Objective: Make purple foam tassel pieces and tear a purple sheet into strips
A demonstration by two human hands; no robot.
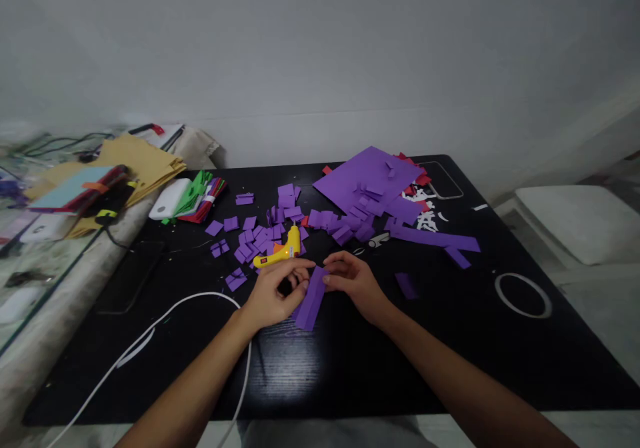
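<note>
A folded strip of purple paper (313, 301) is held between both hands over the front middle of the black table. My left hand (277, 291) pinches its left edge between thumb and fingers. On the other side, my right hand (356, 284) grips the upper right edge with thumb and fingertips. Just beyond my left hand lies a yellow hot glue gun (283, 253), its nozzle pointing away. Many small folded purple paper pieces (257, 240) are scattered around the glue gun.
A large purple sheet (367, 175) lies at the back over red and white scraps. Scissors (379, 239) rest among the pieces. A white cable (173, 308) curves across the left side, near my left forearm. A tape ring (523, 295) lies at right; colored paper packs (203, 196) sit back left.
</note>
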